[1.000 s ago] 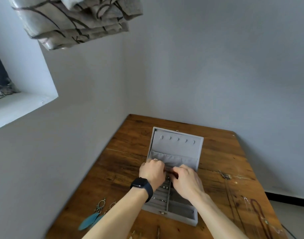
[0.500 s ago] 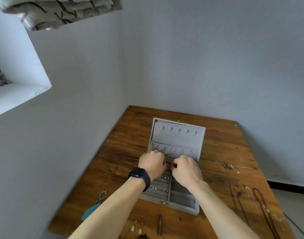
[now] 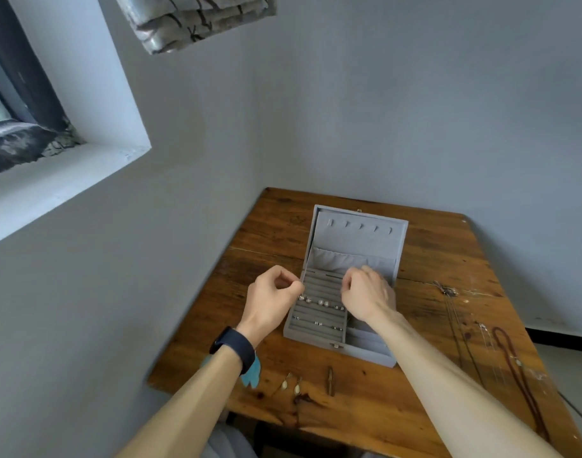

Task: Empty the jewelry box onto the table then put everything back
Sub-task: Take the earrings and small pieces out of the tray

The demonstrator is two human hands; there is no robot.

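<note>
At the near edge of the table (image 3: pixel 365 414) several pieces lie loose: a blue feather earring (image 3: pixel 251 375) half hidden under the left wrist, a pair of drop earrings (image 3: pixel 291 386) and a short brown stick (image 3: pixel 330 380). Along the right side lie a dark red cord necklace (image 3: pixel 514 361) and some thin chains (image 3: pixel 461 335). The jewelry box (image 3: pixel 365 353) sits in the middle of the table. Over its left half, the left hand (image 3: pixel 271 295) and the right hand (image 3: pixel 365 294) are both curled, and each seems to pinch one end of a beaded bracelet (image 3: pixel 319 302) stretched between them just above the padded slots. A few small pieces (image 3: pixel 317 323) sit in the nearer slots; the right compartments look bare, as far as the arm lets one see. Behind them the lid (image 3: pixel 359 239) stands open, its hooks and pocket holding nothing visible. So the job is midway: part of the jewelry is out, part is in. Whether the bracelet is coming out or going in cannot be told. Either way, most of the moving is left.
</note>
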